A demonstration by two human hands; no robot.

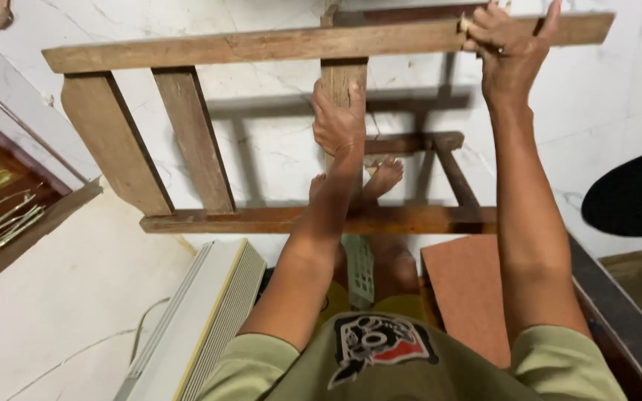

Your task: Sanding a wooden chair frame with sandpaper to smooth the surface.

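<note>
Frame: wooden slatted frame [187, 134] held upright over the white marble floor [261, 163], near the person's bare feet [382, 178].
Left hand [338, 122]: grip clenched round the middle upright slat.
Right hand [503, 48]: grip grasping the top rail, something small pinched at it; what it is, cannot tell.
Doing it well: probably keep the left grip firm so the rail stays steady under the right.
</note>
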